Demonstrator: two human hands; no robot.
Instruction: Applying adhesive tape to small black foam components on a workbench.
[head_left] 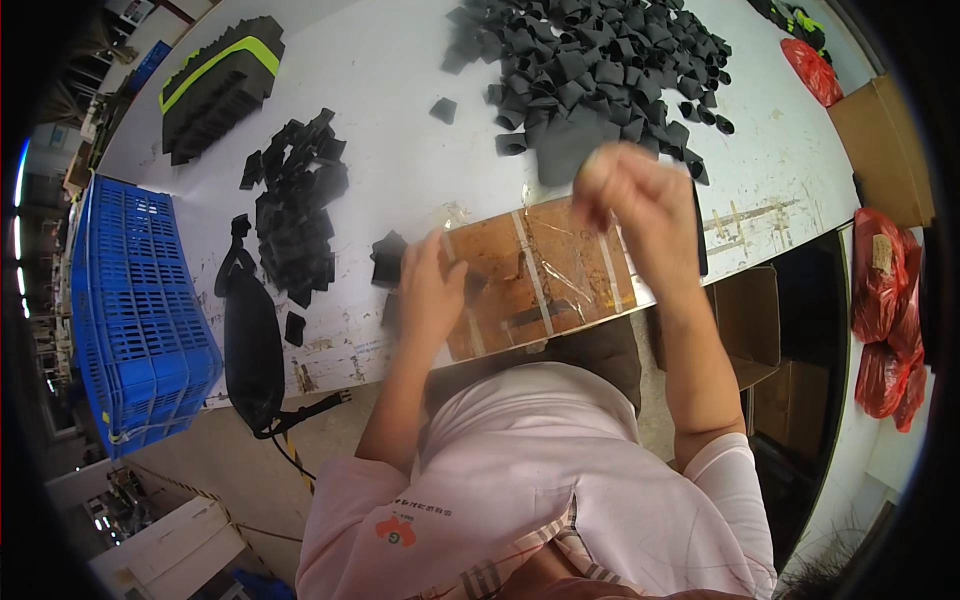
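My left hand [432, 285] rests at the left edge of a brown board [545, 265], its fingers stretched and thumb apart. Blurred dark pieces lie beside its thumb, and a few small black pieces [388, 258] lie against its outer side. Above the board's far right part is my right hand [640, 215], fingers curled but smeared by motion; whether they hold anything is unclear. Beyond it spreads a large heap of small dark grey tube-like fabric pieces [600, 70], with a flat grey piece [570, 145] at its near edge. Strips of clear tape cross the board.
Left on the white table [390, 130] lie a loose heap of black pieces [300, 200], a stack of dark pieces with a yellow-green band [225, 85] and a black pouch with a strap [252, 345]. A blue crate [140, 310] stands left; red bags [880, 310] and cardboard boxes [880, 150] sit right.
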